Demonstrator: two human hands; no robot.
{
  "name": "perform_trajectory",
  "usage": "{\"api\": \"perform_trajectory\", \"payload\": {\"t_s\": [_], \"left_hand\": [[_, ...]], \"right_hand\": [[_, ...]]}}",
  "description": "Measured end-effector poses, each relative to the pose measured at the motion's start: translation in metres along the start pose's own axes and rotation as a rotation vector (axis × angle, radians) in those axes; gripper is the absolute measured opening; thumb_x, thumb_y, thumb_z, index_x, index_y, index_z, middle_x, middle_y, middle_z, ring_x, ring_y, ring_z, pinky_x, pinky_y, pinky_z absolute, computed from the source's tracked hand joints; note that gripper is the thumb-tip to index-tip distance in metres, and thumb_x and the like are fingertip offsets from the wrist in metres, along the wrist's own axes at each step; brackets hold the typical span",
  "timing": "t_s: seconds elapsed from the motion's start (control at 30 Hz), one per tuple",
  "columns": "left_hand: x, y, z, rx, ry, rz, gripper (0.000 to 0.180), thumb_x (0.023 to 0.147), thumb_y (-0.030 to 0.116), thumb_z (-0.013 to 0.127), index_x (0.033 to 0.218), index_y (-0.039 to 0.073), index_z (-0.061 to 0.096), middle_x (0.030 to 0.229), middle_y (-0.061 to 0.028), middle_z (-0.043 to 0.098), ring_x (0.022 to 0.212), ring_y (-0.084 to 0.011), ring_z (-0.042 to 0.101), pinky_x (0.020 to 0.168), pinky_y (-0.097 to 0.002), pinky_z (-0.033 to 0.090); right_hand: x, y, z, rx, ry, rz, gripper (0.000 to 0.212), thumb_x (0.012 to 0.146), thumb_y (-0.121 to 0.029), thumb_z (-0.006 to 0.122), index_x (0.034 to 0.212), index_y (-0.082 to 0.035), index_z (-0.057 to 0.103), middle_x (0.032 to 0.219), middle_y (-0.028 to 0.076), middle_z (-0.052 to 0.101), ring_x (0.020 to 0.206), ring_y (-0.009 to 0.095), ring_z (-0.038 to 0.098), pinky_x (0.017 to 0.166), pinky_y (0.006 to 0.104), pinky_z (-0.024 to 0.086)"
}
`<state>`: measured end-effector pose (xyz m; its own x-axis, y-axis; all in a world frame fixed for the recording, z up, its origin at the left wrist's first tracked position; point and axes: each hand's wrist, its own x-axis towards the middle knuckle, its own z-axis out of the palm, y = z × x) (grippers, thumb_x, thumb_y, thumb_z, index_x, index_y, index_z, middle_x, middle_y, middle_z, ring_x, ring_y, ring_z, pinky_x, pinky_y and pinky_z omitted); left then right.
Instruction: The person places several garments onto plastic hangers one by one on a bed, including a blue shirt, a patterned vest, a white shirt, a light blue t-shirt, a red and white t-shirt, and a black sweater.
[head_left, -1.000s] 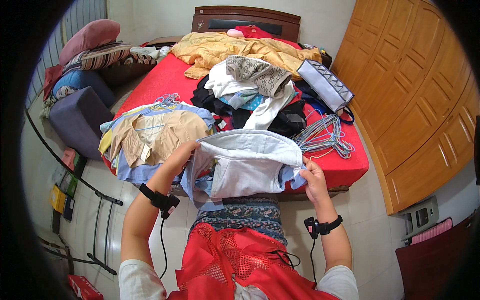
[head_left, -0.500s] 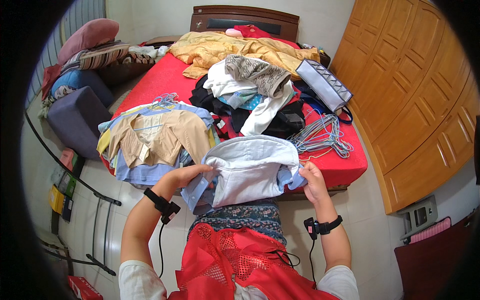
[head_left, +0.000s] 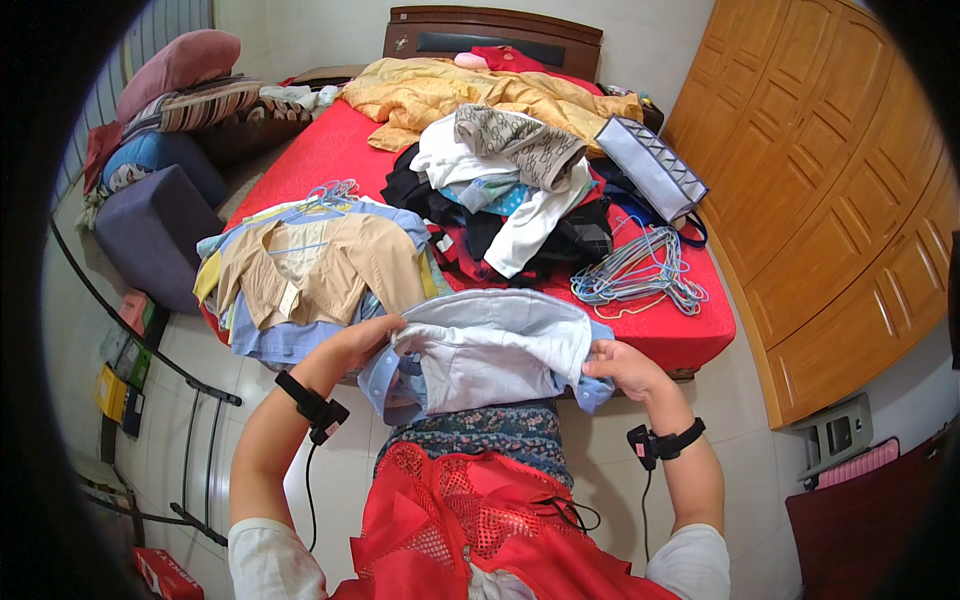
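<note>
Between my hands a light blue buttoned shirt (head_left: 490,350) is stretched open in front of my lap, its pale inner side showing. My left hand (head_left: 370,338) grips the shirt's left edge, fingers partly hidden by the cloth. At the opposite edge my right hand (head_left: 622,368) pinches the fabric between thumb and fingers. Just beyond my left hand, a tan cropped cardigan (head_left: 370,260) on a blue hanger lies on top of a stack of clothes. A bundle of thin wire hangers (head_left: 645,272) rests on the bed beyond my right hand.
A heap of mixed clothes (head_left: 500,200) covers the middle of the red bed (head_left: 690,335). Beside it sits a grey-white fabric storage box (head_left: 650,168). A yellow quilt (head_left: 430,92) lies farther back. Wooden wardrobe doors (head_left: 830,190) line the right; a black metal rack (head_left: 190,460) stands left.
The shirt's upper edge has dropped slightly toward me. My left hand has shifted a little outward, and my right hand has turned and taken a fresh grip on the shirt's edge.
</note>
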<state>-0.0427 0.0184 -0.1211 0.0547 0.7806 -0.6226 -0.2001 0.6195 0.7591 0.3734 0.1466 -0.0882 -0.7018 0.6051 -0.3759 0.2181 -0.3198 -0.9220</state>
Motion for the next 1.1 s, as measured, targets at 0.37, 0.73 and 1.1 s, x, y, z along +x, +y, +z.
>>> {"api": "perform_trajectory", "payload": {"t_s": [0.37, 0.73, 1.1], "left_hand": [[-0.009, -0.004, -0.009, 0.559, -0.096, -0.240, 0.037, 0.084, 0.036, 0.059, 0.100, 0.003, 0.066, 0.093, -0.0078, 0.068, 0.076, -0.0171, 0.064, 0.071, -0.0297, 0.050], [-0.087, 0.060, 0.025, -0.110, -0.207, 0.619, 0.041, 0.096, 0.030, 0.052, 0.127, 0.003, 0.049, 0.112, -0.0112, 0.064, 0.098, -0.0180, 0.065, 0.087, -0.0344, 0.054], [-0.108, 0.062, 0.047, -0.276, -0.390, 0.887, 0.058, 0.086, 0.020, 0.066, 0.135, 0.008, 0.037, 0.138, -0.0158, 0.045, 0.121, -0.0345, 0.052, 0.104, -0.0469, 0.043]], "right_hand": [[-0.011, -0.013, -0.004, -0.465, 0.066, 0.050, 0.012, 0.078, -0.006, 0.070, 0.087, 0.001, 0.068, 0.079, 0.000, 0.064, 0.068, 0.009, 0.057, 0.060, 0.0263, 0.046], [-0.038, -0.068, 0.042, 0.154, 0.111, -0.400, 0.016, 0.093, -0.012, 0.058, 0.106, -0.004, 0.056, 0.088, 0.004, 0.065, 0.074, 0.012, 0.064, 0.065, 0.0239, 0.052], [-0.061, -0.070, 0.067, 0.285, -0.321, -0.614, 0.092, 0.088, -0.003, 0.062, 0.153, -0.025, 0.002, 0.154, 0.008, 0.020, 0.139, 0.033, 0.032, 0.106, 0.0472, 0.037]]}}
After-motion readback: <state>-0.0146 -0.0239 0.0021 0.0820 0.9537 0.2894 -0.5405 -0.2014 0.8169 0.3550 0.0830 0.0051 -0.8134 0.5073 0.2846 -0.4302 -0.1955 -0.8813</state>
